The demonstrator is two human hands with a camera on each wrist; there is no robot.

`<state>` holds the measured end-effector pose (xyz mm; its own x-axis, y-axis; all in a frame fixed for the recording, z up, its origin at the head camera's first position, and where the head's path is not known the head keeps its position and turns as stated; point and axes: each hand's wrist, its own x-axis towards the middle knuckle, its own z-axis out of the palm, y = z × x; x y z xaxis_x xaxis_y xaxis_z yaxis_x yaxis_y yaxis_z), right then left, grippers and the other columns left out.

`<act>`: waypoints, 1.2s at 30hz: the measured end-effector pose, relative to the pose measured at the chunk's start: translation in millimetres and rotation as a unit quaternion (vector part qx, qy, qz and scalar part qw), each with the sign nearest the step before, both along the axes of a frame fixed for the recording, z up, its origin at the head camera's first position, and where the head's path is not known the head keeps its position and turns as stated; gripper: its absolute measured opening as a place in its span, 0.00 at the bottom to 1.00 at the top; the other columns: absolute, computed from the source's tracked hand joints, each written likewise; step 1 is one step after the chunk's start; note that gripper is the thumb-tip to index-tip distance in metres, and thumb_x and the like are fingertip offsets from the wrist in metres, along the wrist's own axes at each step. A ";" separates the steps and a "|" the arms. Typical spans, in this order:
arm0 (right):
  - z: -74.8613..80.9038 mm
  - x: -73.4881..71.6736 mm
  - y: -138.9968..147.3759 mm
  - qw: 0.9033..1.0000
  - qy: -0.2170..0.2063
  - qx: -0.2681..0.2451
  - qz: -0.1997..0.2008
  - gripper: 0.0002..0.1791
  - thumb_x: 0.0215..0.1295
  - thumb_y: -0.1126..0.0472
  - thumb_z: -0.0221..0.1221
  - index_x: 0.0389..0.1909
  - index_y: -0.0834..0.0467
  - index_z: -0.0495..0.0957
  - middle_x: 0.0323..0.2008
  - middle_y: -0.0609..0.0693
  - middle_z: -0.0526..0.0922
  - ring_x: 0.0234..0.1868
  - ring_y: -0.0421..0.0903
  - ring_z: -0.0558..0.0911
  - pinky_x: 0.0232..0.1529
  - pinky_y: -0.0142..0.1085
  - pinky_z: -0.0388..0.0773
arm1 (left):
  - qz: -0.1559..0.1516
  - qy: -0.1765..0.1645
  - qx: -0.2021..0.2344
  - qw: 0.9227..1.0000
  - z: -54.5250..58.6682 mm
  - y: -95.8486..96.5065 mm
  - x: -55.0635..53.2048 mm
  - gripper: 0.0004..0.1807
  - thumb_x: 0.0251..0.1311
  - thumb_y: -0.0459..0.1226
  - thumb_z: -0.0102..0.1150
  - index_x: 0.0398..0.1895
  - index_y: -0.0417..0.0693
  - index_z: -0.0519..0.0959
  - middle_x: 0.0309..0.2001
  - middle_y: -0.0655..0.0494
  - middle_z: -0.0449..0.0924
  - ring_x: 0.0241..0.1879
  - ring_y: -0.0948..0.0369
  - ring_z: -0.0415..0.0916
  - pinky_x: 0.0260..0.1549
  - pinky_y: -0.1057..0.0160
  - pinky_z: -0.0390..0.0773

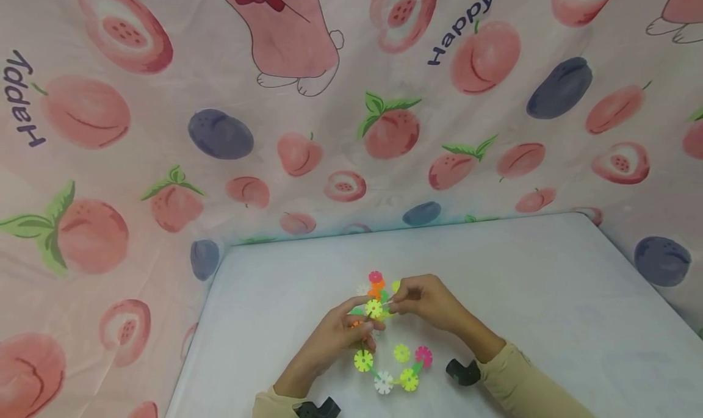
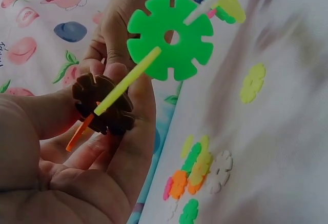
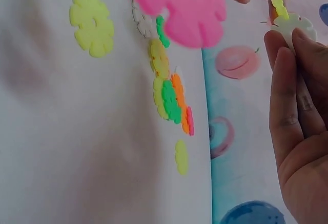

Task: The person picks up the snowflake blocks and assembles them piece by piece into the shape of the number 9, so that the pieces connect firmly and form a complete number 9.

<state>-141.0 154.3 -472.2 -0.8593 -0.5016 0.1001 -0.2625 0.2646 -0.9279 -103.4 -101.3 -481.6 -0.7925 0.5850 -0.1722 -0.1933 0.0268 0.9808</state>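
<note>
My left hand (image 1: 343,329) holds a chain of slotted plastic flower discs, its thumb and fingers on a dark brown disc (image 2: 102,103). Close by, my right hand (image 1: 425,299) pinches a white disc (image 3: 294,26) between thumb and fingers. That white disc meets a yellow disc (image 3: 279,3) beside the brown one; whether their slots are locked, I cannot tell. Below the left hand the chain curves round through a yellow disc (image 1: 363,360), another white disc (image 1: 384,382) and a pink disc (image 1: 423,356). A green disc (image 2: 148,44) shows large in the left wrist view.
Several loose discs lie bunched on the white table (image 1: 549,302) behind the hands, among them an orange disc (image 3: 179,96) and a green disc (image 3: 170,101). A single yellow disc (image 2: 253,83) lies apart. Fruit-printed cloth (image 1: 307,192) rises behind the table.
</note>
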 end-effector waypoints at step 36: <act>-6.4 -2.0 -3.2 0.999 -0.004 -0.027 0.023 0.05 0.60 0.66 0.71 0.29 0.57 0.83 0.34 0.53 0.89 0.38 0.47 0.90 0.41 0.37 0.87 | -0.006 0.009 0.012 1.000 2.9 -1.9 -1.0 0.29 0.72 0.34 0.58 0.73 0.48 0.64 0.58 0.23 0.77 0.35 0.61 0.84 0.43 0.62 0.86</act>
